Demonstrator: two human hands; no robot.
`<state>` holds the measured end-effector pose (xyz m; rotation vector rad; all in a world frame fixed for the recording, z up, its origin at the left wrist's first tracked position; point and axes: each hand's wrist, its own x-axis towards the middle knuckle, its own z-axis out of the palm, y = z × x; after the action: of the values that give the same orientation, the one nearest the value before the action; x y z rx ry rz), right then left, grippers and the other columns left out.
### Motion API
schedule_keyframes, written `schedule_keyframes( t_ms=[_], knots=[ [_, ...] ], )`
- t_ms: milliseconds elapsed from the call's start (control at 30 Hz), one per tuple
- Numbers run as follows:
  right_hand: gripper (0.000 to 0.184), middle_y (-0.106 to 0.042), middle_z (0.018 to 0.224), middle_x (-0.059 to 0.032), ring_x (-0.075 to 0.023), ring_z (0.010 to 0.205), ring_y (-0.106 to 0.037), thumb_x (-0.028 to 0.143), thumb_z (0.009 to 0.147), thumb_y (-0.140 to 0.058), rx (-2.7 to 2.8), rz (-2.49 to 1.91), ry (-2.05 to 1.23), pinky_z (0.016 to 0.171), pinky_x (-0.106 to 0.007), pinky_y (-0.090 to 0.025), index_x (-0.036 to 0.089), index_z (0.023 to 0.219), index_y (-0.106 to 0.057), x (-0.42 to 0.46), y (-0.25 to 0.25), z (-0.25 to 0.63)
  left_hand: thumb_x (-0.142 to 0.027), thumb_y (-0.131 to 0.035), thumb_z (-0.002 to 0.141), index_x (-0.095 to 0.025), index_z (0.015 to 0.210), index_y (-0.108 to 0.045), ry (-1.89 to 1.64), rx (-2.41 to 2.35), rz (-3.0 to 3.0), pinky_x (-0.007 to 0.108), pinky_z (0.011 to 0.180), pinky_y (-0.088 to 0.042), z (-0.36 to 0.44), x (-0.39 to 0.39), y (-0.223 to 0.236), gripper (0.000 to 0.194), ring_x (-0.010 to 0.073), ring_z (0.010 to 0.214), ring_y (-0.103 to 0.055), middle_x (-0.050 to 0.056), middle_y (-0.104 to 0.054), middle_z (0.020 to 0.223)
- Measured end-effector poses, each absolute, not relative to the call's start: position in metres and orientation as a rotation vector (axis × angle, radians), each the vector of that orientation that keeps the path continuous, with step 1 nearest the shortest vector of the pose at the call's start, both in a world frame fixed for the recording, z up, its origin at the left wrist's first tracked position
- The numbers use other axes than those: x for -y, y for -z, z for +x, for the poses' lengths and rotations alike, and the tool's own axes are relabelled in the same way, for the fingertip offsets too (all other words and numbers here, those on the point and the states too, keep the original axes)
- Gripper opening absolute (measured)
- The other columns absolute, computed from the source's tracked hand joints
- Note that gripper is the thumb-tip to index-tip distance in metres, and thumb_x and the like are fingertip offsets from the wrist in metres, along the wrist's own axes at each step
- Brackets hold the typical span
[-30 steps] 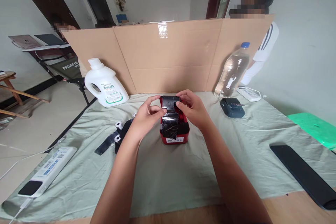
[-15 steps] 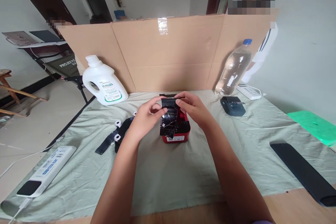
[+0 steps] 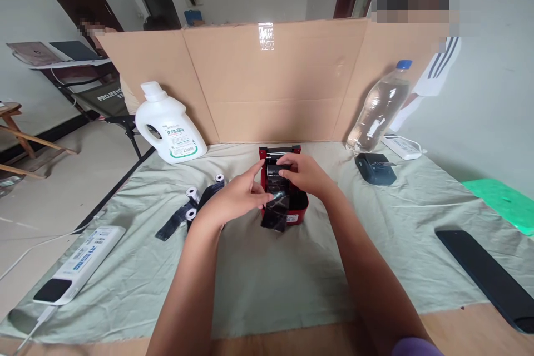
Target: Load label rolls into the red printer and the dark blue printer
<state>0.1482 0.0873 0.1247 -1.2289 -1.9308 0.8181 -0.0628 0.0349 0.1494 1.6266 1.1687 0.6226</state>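
Observation:
A red open-topped device [image 3: 300, 214] with a white label on its front and a bar across its back stands in the middle of the cloth. In it sits a roll of glossy black ribbon [image 3: 277, 177], its wrinkled loose end hanging over the front. My left hand [image 3: 240, 194] has its thumb on the left edge of the loose ribbon, index finger stretched toward the device's side; its other fingers are partly hidden. My right hand [image 3: 306, 175] grips the roll's right end between thumb and fingers. Several black rolls with white cores [image 3: 192, 193] lie left of my left hand.
A white detergent jug [image 3: 173, 128] and a clear blue-capped bottle [image 3: 379, 108] stand before a cardboard panel [image 3: 271, 78]. A dark small device [image 3: 375, 169] and a long black object [image 3: 479, 272] lie right; a white power bank [image 3: 79, 264] lies left. People are behind the panel.
The roll has gone down from above the device into it, and the back bar shows again. My left index finger has stretched out, and the view has shifted slightly.

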Motion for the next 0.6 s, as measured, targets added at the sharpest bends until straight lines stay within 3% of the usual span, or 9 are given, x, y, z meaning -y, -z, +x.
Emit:
schedule_keyframes(
  t_ms=[200,400,600],
  knots=[
    [0.025,-0.074,0.117,-0.0062,-0.0293,0.117,-0.057,0.014,0.088,-0.061,2.167,-1.600,-0.506,0.100,-0.045,-0.037,0.022,0.109,-0.070,-0.089,-0.109,0.134,-0.034,-0.073,0.075,-0.021,0.158,-0.036,-0.482,-1.167,1.654,0.028,0.058,-0.044,-0.072,-0.036,-0.142,0.092,0.0203,0.066,-0.066,0.002,-0.072,0.073],
    [0.028,-0.075,0.114,-0.0068,-0.0318,0.117,-0.055,0.018,0.089,-0.059,2.196,-1.738,-0.449,0.098,-0.046,-0.033,0.024,0.113,-0.072,-0.090,-0.104,0.131,-0.041,-0.074,0.073,-0.028,0.148,-0.054,-0.474,-1.239,1.772,0.024,0.050,-0.036,-0.071,-0.042,-0.131,0.078,0.0169,0.056,-0.059,-0.003,-0.064,0.066],
    [0.035,-0.075,0.114,-0.0132,-0.0374,0.124,-0.048,0.020,0.089,-0.058,2.270,-1.847,-0.368,0.096,-0.048,-0.032,0.021,0.121,-0.073,-0.098,-0.089,0.127,-0.036,-0.075,0.068,-0.029,0.126,-0.072,-0.459,-1.323,1.818,0.023,0.047,-0.033,-0.064,-0.041,-0.130,0.058,0.0149,0.052,-0.055,-0.002,-0.062,0.067]
  ],
)
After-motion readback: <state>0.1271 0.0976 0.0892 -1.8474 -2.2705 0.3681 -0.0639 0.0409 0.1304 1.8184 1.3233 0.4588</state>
